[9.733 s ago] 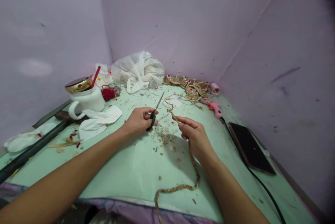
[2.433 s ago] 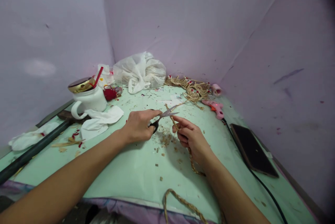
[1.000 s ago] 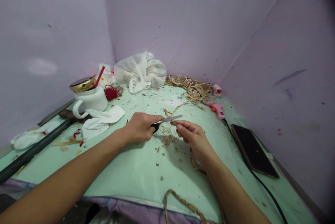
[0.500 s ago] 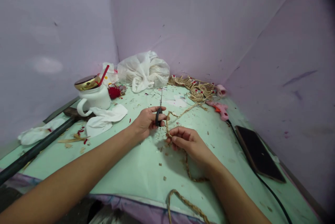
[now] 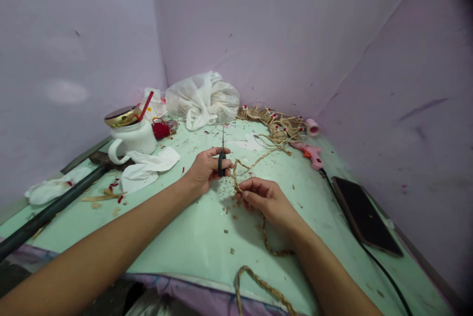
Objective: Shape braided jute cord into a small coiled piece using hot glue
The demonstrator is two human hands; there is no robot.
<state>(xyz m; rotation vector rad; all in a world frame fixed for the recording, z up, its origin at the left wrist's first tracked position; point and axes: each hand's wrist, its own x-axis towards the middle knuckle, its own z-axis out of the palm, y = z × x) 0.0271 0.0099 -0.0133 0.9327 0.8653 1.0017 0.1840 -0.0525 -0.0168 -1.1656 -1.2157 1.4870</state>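
Left hand closed around black-handled scissors — right hand (fingers pinched) on braided cord.

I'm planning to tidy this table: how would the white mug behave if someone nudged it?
The mug would probably slide before tipping, being squat and wide-bodied. It may drag the white cloth by its handle, and the gold-rimmed object perched on top might slip off.

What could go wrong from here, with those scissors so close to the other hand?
The scissors in the left hand point away, but turning them toward the cord could nick the fingers of the right hand gripping it. The cord's loop at the table's near edge might slip off and tug.
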